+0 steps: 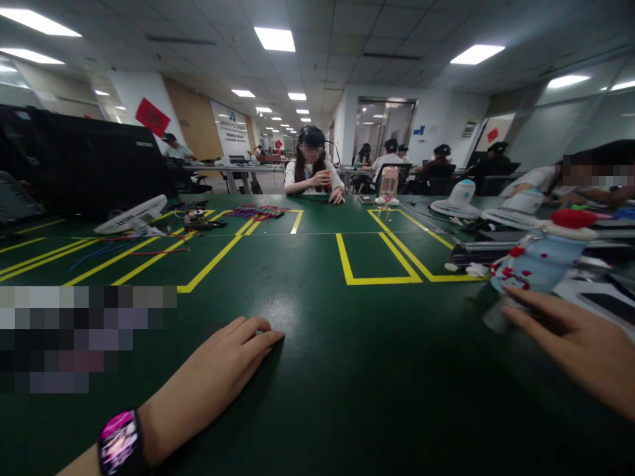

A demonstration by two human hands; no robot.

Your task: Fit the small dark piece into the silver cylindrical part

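Small grey, see-through thing (497, 317) is at right, just above or on the green table (317, 396); blurred, can't tell which, or what it is. Right hand (575, 340) has it at the fingertips, thumb and fingers closed on it in a pinch.

Just behind it: light blue container (550, 261) with red top, upright, very near the right fingertips. White crumpled bit (477, 270) to its left, dark metal bars (489, 251) behind that. Two white fans (455, 200) (516, 210) further back.

Left hand (243, 344) is well apart from all that, palm down on the table, fingers together and slightly bent. Underside hidden, so can't tell if it grips anything. Watch (119, 441) on the left wrist, screen lit pink.

Yellow tape (384, 281) marks out boxes on the tabletop. Far left: another white fan (133, 215), tilted, next to loose red and blue wires (153, 252); wire pile (258, 211) beyond. Big black box (94, 158) at the left edge.

Across the table, a co-worker (311, 165) in a dark cap holds something small and orange-red (328, 180). Clear bottle (388, 184) stands near them.
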